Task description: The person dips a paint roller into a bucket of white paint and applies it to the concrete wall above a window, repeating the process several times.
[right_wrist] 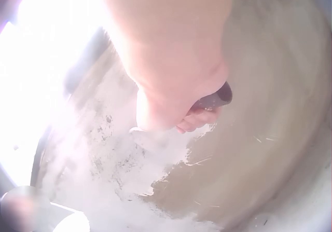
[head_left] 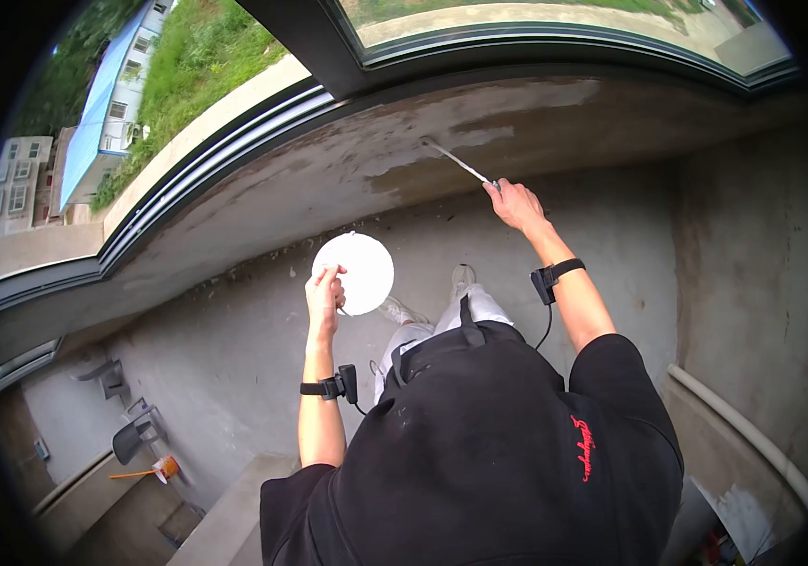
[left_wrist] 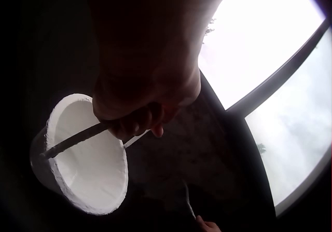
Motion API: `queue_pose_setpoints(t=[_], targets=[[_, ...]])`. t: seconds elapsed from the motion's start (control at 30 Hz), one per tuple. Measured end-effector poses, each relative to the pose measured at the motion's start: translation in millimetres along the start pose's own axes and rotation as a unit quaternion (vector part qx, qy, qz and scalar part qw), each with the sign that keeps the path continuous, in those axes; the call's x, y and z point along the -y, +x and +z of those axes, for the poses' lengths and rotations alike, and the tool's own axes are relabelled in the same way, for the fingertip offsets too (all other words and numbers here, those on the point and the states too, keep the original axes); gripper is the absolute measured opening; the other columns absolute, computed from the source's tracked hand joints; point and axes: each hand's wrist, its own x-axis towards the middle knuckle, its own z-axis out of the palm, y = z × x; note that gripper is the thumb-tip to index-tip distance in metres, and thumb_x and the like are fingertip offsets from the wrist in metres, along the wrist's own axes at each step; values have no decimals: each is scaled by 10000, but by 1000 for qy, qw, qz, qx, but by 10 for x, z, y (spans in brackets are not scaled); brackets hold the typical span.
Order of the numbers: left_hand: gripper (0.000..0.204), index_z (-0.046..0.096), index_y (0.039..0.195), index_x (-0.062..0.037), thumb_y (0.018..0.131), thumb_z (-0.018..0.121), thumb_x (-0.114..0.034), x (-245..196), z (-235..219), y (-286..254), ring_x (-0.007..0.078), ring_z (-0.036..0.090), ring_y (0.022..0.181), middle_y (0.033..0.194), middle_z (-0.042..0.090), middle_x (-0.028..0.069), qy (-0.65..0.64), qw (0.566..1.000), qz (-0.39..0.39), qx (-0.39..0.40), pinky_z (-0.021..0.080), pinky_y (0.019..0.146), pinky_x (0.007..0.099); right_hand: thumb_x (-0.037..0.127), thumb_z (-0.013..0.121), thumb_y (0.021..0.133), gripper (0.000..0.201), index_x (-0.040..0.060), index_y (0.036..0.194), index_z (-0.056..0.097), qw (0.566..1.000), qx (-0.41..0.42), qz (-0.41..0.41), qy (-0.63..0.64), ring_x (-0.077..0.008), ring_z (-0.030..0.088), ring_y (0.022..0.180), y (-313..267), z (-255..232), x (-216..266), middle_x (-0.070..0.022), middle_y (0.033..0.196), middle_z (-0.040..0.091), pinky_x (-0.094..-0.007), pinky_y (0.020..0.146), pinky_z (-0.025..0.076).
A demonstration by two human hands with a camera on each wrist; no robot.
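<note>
The putty knife [head_left: 458, 161], gripped by the right hand [head_left: 515, 203], should be kept flat against the sill [head_left: 347, 160]; the white bucket [head_left: 355, 273] is gripped by the left hand [head_left: 325, 291].

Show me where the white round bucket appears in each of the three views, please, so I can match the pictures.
Head view: the white bucket is left of centre, hanging from the left hand.
Left wrist view: lower left, seen from the side with its open mouth showing, its handle in the fingers.
Right wrist view: not clearly in it; a pale round shape at the bottom left edge cannot be identified.
Shared landmark: the grey ledge under the window.
</note>
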Motion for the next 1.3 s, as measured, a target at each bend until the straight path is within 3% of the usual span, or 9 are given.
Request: queue_pose_setpoints(t=[0.5, 0.57, 0.6, 0.63, 0.7, 0.73, 0.87, 1.03, 1.3], targets=[[200, 612, 842, -75, 957, 545, -225, -132, 144, -35, 12, 219, 410, 509, 308, -111, 16, 1000, 5, -1, 170, 396, 223, 480, 356, 984, 543, -7, 931, 591, 966, -163, 183, 85, -486, 587, 878, -516, -352, -1061, -281, 847, 636, -527, 750, 463], [201, 610, 838, -75, 955, 546, -225, -143, 166, -18, 12, 219, 411, 511, 306, -112, 14, 1000, 9, 11, 168, 397, 223, 479, 335, 994, 542, 11, 917, 597, 934, -260, 178, 170, -403, 631, 795, -498, -161, -1112, -215, 781, 648, -480, 724, 477], [201, 609, 837, -75, 954, 544, -224, -155, 186, -25, 12, 220, 412, 512, 304, -112, 16, 1000, 8, 12, 169, 398, 222, 481, 312, 993, 553, 12, 920, 596, 917, -212, 239, 239, -390, 614, 896, -512, -198, -1004, -200, 859, 653, -466, 810, 453], [201, 608, 835, -75, 954, 543, -223, -166, 208, -35, 12, 221, 413, 513, 302, -113, 18, 1000, 7, 11, 170, 399, 221, 475, 319, 1002, 525, 21, 904, 563, 901, -243, 211, 289, -257, 614, 670, -483, -145, -962, -108, 718, 602, -410, 652, 502], [201, 605, 833, -76, 956, 539, -220, -174, 244, -52, 11, 222, 415, 514, 299, -114, 26, 999, 10, 18, 173, 400, 220, 489, 346, 1007, 483, 43, 910, 503, 815, -229, 204, 491, -77, 456, 484, -478, -146, -829, 7, 633, 460, -259, 429, 419], [203, 604, 832, -75, 957, 538, -222, -185, 263, -62, 10, 222, 416, 514, 298, -113, 29, 999, 8, 18, 173, 400, 219, 489, 340, 1008, 450, 58, 951, 454, 786, -243, 203, 532, -61, 414, 443, -418, -169, -756, 10, 655, 448, -224, 359, 351], [209, 601, 833, -74, 961, 536, -225, -256, 355, -70, 10, 218, 418, 513, 296, -112, 38, 999, 4, 30, 173, 401, 218, 497, 342, 1005, 436, 66, 983, 406, 774, -238, 200, 552, -73, 404, 446, -233, -418, -628, -13, 672, 449, -232, 372, 358], [207, 599, 841, -73, 962, 539, -230, -261, 343, -83, 12, 208, 418, 512, 290, -112, 52, 998, 11, 41, 169, 403, 219, 516, 337, 999, 435, 87, 931, 364, 761, -229, 192, 576, -92, 401, 421, -138, -192, -409, -19, 613, 416, -247, 357, 367], [204, 601, 844, -69, 957, 547, -231, -209, 327, -34, 17, 211, 413, 508, 295, -107, 45, 998, -9, 50, 172, 404, 225, 522, 349, 994, 433, 95, 920, 365, 774, -127, 186, 591, -99, 399, 389, -318, 437, 57, -21, 599, 422, -257, 331, 359]])
